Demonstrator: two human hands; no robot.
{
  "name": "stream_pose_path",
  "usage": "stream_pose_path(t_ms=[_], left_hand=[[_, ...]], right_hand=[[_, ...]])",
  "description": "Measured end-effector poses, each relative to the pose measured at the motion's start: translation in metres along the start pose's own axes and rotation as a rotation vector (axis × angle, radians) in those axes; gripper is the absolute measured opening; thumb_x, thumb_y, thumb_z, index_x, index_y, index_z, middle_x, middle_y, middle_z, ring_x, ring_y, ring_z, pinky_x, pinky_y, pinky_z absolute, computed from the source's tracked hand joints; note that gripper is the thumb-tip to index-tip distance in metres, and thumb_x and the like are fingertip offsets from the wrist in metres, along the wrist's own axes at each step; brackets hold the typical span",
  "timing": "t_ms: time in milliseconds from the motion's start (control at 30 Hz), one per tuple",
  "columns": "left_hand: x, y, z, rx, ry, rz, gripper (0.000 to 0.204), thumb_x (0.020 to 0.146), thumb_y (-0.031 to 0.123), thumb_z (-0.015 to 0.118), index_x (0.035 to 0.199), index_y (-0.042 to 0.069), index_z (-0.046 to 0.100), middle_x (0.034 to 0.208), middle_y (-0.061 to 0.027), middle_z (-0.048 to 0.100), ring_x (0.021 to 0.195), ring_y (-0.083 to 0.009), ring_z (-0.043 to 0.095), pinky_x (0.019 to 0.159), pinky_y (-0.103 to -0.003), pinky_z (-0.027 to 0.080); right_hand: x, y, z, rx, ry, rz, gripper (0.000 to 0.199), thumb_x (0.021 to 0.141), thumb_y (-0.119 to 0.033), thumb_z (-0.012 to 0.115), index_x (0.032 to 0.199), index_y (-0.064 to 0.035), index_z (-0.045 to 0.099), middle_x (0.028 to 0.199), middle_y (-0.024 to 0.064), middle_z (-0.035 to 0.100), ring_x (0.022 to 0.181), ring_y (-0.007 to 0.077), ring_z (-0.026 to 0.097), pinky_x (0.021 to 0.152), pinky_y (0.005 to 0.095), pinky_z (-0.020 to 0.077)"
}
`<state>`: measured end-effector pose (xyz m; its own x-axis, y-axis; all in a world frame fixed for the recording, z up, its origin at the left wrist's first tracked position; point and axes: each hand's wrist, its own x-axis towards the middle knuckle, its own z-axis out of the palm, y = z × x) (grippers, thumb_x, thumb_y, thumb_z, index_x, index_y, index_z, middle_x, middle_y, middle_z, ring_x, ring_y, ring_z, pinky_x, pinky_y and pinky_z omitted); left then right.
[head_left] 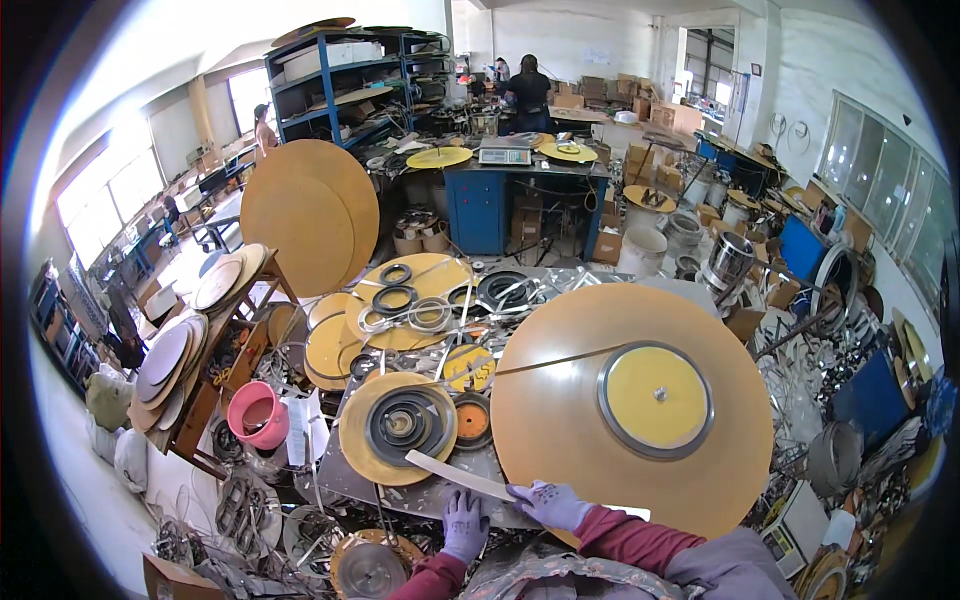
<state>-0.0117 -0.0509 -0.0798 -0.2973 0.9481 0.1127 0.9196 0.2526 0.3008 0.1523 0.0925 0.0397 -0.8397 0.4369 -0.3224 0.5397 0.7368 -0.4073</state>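
My right hand (552, 504), in a pale purple glove, is closed on one end of a flat pale strip (458, 473). The strip slants up and left over the table, its free end close to a round yellow board (358, 457) stacked with dark rings (404, 422). My left hand (465, 526), gloved alike, rests at the table's near edge with its fingers stretched out and nothing visible in them. Right of the hands lies a large tan disc (560, 400). On it sits a metal-rimmed yellow disc (655, 400), from which a dark band (560, 360) runs left.
A pink bucket (258, 415) stands left of the table, beside a rack of round boards (165, 370). Rings and metal strips cover the table's far part. Tangled scrap (240, 510) fills the floor. A blue cabinet (476, 212) and a person (530, 90) are farther back.
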Motion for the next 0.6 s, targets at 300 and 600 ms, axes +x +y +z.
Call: stream_pose_path(t_ms=[300, 600], left_hand=[[-0.052, -0.012, -0.003, -0.051, 0.033, -0.083, 0.049, 0.073, 0.026, 0.067, 0.116, 0.005, 0.055, 0.129, -0.0197, 0.045, 0.123, -0.0413, 0.037, 0.102, -0.052, 0.029], [-0.083, -0.011, -0.005, -0.120, 0.039, -0.153, 0.046, 0.078, 0.020, 0.062, 0.119, 0.001, 0.053, 0.130, -0.0181, 0.045, 0.125, -0.0384, 0.036, 0.104, -0.050, 0.027]], right_hand=[[0.005, 0.008, 0.014, -0.092, 0.152, -0.077, 0.039, 0.092, -0.033, 0.048, 0.128, -0.0180, 0.050, 0.094, 0.0193, 0.063, 0.086, 0.0337, 0.064, 0.075, 0.0440, 0.0502], [-0.002, 0.002, 0.010, -0.033, 0.115, -0.018, 0.040, 0.092, -0.031, 0.048, 0.129, -0.0150, 0.050, 0.100, 0.0201, 0.062, 0.090, 0.0341, 0.063, 0.077, 0.0461, 0.0503]])
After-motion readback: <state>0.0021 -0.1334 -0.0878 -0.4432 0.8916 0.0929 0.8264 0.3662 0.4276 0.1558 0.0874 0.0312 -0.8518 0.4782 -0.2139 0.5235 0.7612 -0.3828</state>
